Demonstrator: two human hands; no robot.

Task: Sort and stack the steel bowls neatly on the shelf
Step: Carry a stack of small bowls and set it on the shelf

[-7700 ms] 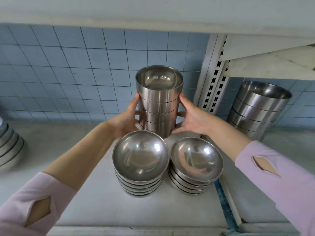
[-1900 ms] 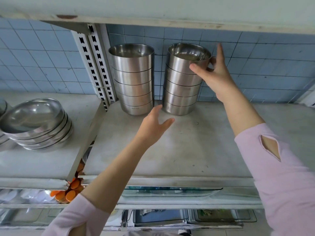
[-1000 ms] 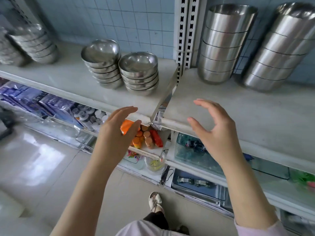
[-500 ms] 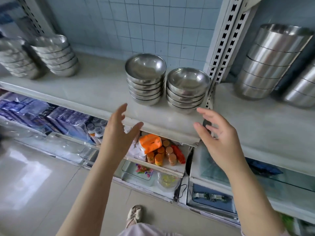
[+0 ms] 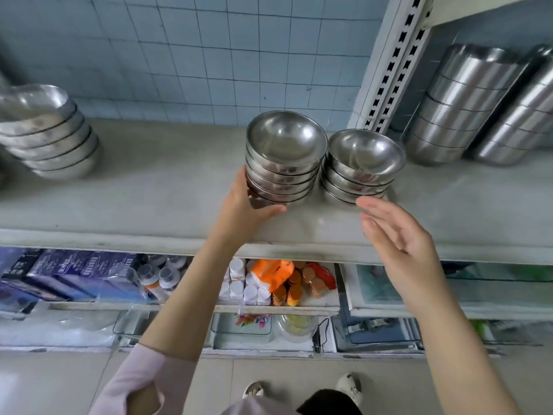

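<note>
Two stacks of shallow steel bowls stand side by side on the grey shelf (image 5: 155, 193). My left hand (image 5: 247, 206) cups the base of the left bowl stack (image 5: 284, 163), fingers against its left side and thumb curled along its front. My right hand (image 5: 398, 235) is spread, palm facing left, with its fingertips just in front of the right bowl stack (image 5: 363, 166); I cannot tell whether they touch it.
Two tall stacks of deep steel bowls (image 5: 454, 106) (image 5: 520, 115) stand beyond the perforated shelf upright (image 5: 389, 64) at right. A leaning stack of wider bowls (image 5: 51, 139) sits at far left. Bottles and an orange packet (image 5: 269, 271) fill the lower shelf.
Both hands have risen from below the shelf edge to the two shallow stacks. My left hand has taken hold of the left stack's base; my right has come close to the right stack.
</note>
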